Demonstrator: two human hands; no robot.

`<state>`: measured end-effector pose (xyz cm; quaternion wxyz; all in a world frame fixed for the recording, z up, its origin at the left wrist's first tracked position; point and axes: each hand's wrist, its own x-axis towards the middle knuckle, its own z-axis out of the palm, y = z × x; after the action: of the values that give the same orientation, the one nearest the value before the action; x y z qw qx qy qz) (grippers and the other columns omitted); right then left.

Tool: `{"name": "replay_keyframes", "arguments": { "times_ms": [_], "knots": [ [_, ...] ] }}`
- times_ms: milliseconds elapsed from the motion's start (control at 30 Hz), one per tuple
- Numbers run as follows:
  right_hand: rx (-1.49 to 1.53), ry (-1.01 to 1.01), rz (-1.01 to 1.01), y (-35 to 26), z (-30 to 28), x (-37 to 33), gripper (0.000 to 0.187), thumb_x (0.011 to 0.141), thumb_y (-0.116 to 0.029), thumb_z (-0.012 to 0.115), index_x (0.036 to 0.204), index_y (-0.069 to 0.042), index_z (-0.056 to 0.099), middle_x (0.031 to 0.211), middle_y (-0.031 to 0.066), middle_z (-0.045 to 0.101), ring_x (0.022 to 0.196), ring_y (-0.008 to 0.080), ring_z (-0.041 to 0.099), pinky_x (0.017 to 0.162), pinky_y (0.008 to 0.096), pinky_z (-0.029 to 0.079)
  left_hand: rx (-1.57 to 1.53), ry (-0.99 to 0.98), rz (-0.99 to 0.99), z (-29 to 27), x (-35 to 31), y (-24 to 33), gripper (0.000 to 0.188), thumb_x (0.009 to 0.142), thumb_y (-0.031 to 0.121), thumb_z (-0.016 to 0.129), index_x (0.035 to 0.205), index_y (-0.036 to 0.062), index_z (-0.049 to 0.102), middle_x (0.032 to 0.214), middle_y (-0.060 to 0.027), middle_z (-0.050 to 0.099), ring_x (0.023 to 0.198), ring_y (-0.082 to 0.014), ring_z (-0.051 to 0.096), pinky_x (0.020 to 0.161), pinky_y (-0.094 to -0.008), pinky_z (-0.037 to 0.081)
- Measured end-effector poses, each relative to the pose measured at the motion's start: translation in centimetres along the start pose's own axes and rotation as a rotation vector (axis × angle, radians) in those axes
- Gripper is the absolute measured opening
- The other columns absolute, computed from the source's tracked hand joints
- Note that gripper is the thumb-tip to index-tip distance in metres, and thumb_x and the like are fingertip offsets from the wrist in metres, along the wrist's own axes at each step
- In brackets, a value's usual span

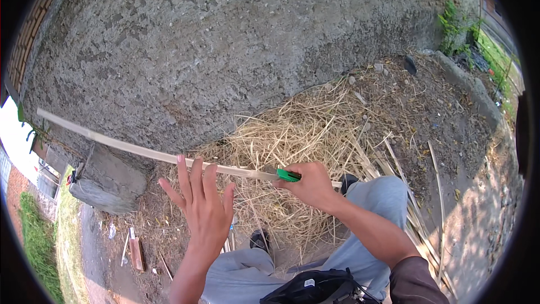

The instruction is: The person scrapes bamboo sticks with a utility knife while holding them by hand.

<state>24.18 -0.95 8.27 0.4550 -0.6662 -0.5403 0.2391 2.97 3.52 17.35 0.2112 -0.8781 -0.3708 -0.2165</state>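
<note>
A long pale strip of split cane runs from the upper left across my lap to the right. My left hand is open with fingers spread, its fingertips touching the strip's near side. My right hand is closed on a green-handled knife, whose blade lies against the strip. The strip's right end is hidden behind my right hand and knee.
A rough grey plastered wall rises just ahead. A heap of dry straw and cane shavings lies on the dirt at my feet. More split strips lie at right, a concrete block at left, a dark bag on my lap.
</note>
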Motion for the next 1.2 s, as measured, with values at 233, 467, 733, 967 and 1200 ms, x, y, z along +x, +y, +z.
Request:
{"name": "replay_keyframes", "arguments": {
  "times_ms": [233, 467, 733, 967, 1200],
  "knots": [
    [0.431, 0.098, 0.110, 0.9, 2.0, -0.6, 0.030, 0.077, -0.026, 0.084, 0.080, 0.000, 0.069, 0.062, -0.0028, 0.052, 0.057, 0.0042, 0.044, 0.049, 0.0263, 0.035, -1.078, -0.003, -0.295, 8.5, -4.0, 2.8, 0.041, 0.088, 0.014, 0.071, 0.119, -0.0021, 0.051, 0.127, -0.0182, 0.055, 0.127, -0.0304, 0.051, 0.099, -0.0431, 0.046],
    [0.663, 0.300, 0.237, 1.6, 4.5, -0.7, 0.032, 0.076, -0.022, 0.086, 0.079, 0.000, 0.063, 0.069, 0.0006, 0.061, 0.060, 0.0045, 0.052, 0.052, 0.0221, 0.043, -1.786, -0.676, -0.549, 11.6, -6.3, 4.2, 0.032, 0.098, 0.014, 0.059, 0.125, -0.0020, 0.050, 0.115, -0.0153, 0.064, 0.104, -0.0218, 0.066, 0.089, -0.0330, 0.054],
    [0.595, 0.280, 0.134, 2.1, 5.3, -1.0, 0.031, 0.078, -0.023, 0.085, 0.085, 0.000, 0.067, 0.070, 0.0005, 0.063, 0.061, 0.0032, 0.052, 0.054, 0.0212, 0.042, -1.906, -0.670, -0.631, 10.8, -7.3, 3.5, 0.022, 0.101, 0.007, 0.050, 0.119, -0.0056, 0.052, 0.098, -0.0140, 0.066, 0.086, -0.0228, 0.070, 0.075, -0.0329, 0.060],
    [0.936, 0.309, 0.300, 2.4, 0.9, 2.1, 0.030, 0.087, -0.027, 0.076, 0.097, 0.000, 0.069, 0.079, 0.0037, 0.068, 0.047, 0.0016, 0.042, 0.042, 0.0216, 0.031, -1.798, -0.569, -0.695, 10.9, -8.0, 2.2, 0.019, 0.100, 0.006, 0.052, 0.116, -0.0038, 0.056, 0.093, -0.0100, 0.065, 0.067, -0.0142, 0.064, 0.057, -0.0257, 0.052],
    [0.992, 0.349, 0.268, 2.0, -0.3, 3.0, 0.038, 0.090, -0.027, 0.072, 0.115, 0.002, 0.063, 0.101, 0.0118, 0.071, 0.043, 0.0017, 0.036, 0.040, 0.0214, 0.031, -1.713, -0.578, -0.764, 11.4, -8.3, 1.6, 0.019, 0.099, 0.005, 0.052, 0.112, -0.0016, 0.064, 0.082, -0.0046, 0.065, 0.061, -0.0087, 0.057, 0.054, -0.0213, 0.046]
  ]
}}
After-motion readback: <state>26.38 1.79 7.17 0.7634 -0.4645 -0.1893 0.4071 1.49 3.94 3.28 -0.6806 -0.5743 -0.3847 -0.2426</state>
